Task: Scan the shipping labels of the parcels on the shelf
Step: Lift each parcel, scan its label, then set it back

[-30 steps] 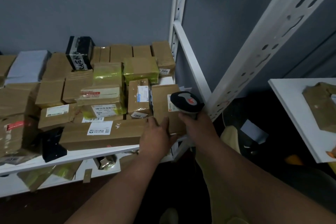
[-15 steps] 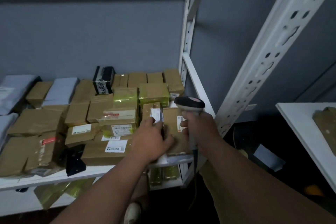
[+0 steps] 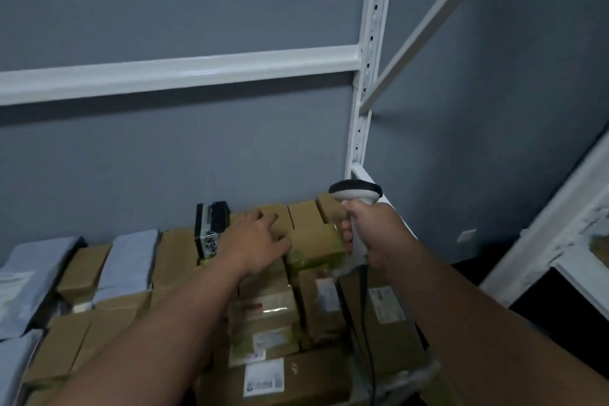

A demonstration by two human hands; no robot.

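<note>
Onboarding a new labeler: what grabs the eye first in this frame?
The two hands at centre: the right hand grips a white handheld scanner with a dark head, raised over the back row, while the left hand reaches with spread fingers onto the brown parcels there. Next come the packed cardboard boxes with white shipping labels in front, and the black patterned box standing at the back.

We have moved our left hand from the front parcels to the rear row, fingers now spread over a brown box. Our right hand has raised the scanner toward the back. The view has tilted upward.
</note>
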